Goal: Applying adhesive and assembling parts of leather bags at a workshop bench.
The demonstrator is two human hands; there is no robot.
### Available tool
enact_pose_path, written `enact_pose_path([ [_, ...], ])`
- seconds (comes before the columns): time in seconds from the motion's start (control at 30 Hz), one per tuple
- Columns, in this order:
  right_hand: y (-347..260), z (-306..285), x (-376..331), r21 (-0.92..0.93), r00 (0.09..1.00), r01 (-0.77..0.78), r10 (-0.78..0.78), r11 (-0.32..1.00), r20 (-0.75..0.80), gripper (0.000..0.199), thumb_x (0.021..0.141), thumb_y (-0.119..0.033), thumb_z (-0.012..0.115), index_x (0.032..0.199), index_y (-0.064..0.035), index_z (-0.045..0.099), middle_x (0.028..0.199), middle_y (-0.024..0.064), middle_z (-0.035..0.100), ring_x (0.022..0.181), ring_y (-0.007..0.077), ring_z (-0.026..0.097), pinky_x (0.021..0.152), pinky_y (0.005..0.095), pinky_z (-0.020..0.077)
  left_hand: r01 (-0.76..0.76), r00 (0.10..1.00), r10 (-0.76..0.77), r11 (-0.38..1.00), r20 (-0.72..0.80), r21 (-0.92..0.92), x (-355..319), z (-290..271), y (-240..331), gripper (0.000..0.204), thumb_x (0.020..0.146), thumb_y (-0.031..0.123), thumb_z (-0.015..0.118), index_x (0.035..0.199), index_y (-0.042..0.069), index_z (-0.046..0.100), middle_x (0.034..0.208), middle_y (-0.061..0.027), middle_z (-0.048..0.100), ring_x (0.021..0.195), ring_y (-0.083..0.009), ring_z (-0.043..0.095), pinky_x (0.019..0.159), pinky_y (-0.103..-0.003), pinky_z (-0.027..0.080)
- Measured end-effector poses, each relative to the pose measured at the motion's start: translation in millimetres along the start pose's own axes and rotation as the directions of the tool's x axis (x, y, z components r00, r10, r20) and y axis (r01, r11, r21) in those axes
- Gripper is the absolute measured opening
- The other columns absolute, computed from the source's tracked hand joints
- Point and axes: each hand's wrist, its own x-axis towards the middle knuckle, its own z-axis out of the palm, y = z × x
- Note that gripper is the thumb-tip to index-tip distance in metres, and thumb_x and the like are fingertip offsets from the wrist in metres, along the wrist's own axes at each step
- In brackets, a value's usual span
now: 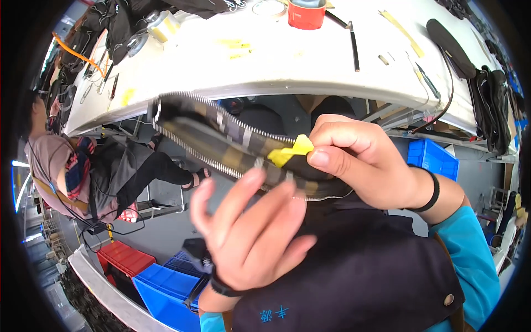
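Note:
A long camouflage-patterned zippered pouch [207, 130] hangs in front of me, its two metal-toothed zipper edges spread apart. My right hand [359, 157] pinches a crumpled yellow strip [298, 146] between thumb and forefinger at the pouch's right end. Whether those fingers also grip the pouch's edge, I cannot tell. Below the pouch is my left hand [257, 232], slightly blurred, with its fingers spread. Its fingertips overlap the lower zipper edge, and nothing shows in its grasp. A dark apron [354, 265] covers my lap.
Ahead stands a white table [221, 72] bearing a red container [306, 15], a black pen-like stick [354, 47] and dark cloth pieces. At left sits another person [77, 160]. Blue bins [166, 285] and a red bin [124, 257] stand lower left; another blue bin [434, 157] is at right.

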Motion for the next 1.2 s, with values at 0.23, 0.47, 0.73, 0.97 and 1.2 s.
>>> enact_pose_path([
  [0.23, 8, 43, -11, 0.082, 0.98, 0.144, -0.13, 0.986, -0.148, 0.035, 0.089, 0.007, 0.044, 0.123, 0.0012, 0.053, 0.098, 0.0126, 0.058, 0.084, 0.0201, 0.059, 0.075, 0.0277, 0.0475, 0.314, 0.742, -0.657, 0.165, 0.133, -0.935, -1, 48, 16, 0.056, 0.079, 0.008, 0.073, 0.124, -0.004, 0.044, 0.115, -0.0124, 0.055, 0.106, -0.0198, 0.055, 0.091, -0.033, 0.044],
  [0.47, 2, 46, -18, 0.149, 0.994, 0.1, -0.093, 0.984, -0.053, 0.028, 0.084, 0.004, 0.054, 0.112, 0.0019, 0.057, 0.099, 0.017, 0.063, 0.086, 0.0268, 0.064, 0.075, 0.0306, 0.0506, 0.276, 0.708, -0.654, -0.09, 0.265, -0.957, -10, 37, -3, 0.028, 0.091, 0.005, 0.059, 0.116, -0.004, 0.053, 0.106, -0.0072, 0.062, 0.091, -0.0087, 0.057, 0.082, -0.025, 0.046],
  [0.73, -19, -8, 2, -0.589, 0.829, 0.508, -0.543, 0.628, 0.135, 0.028, 0.076, 0.0, 0.059, 0.104, 0.001, 0.058, 0.105, 0.0195, 0.06, 0.095, 0.0298, 0.059, 0.081, 0.0399, 0.0472, 0.421, 0.688, -0.628, -0.062, 0.364, -0.905, -10, 10, -15, 0.02, 0.091, 0.012, 0.059, 0.103, -0.004, 0.061, 0.094, -0.0066, 0.067, 0.085, -0.0095, 0.06, 0.078, -0.023, 0.046],
  [0.97, -12, 4, 10, -0.529, 0.94, 0.326, -0.207, 0.784, 0.273, 0.029, 0.082, -0.015, 0.063, 0.108, -0.002, 0.06, 0.097, 0.0093, 0.063, 0.098, 0.0288, 0.059, 0.095, 0.0458, 0.0392, 0.433, 0.732, -0.52, -0.143, 0.44, -0.89, -15, 5, -14, 0.019, 0.092, 0.007, 0.056, 0.105, -0.006, 0.061, 0.094, -0.0071, 0.067, 0.085, -0.0087, 0.06, 0.078, -0.023, 0.047],
  [1.2, -8, 7, -4, 0.034, 0.967, -0.148, 0.138, 0.988, 0.214, 0.009, 0.089, -0.008, 0.061, 0.092, 0.0003, 0.059, 0.082, 0.0038, 0.06, 0.075, 0.0076, 0.054, 0.066, 0.0232, 0.0434, 0.468, 0.698, -0.441, -0.314, 0.564, -0.826, -21, 7, -16, 0.019, 0.092, 0.008, 0.056, 0.103, -0.006, 0.061, 0.09, -0.007, 0.067, 0.082, -0.008, 0.059, 0.074, -0.022, 0.047],
])
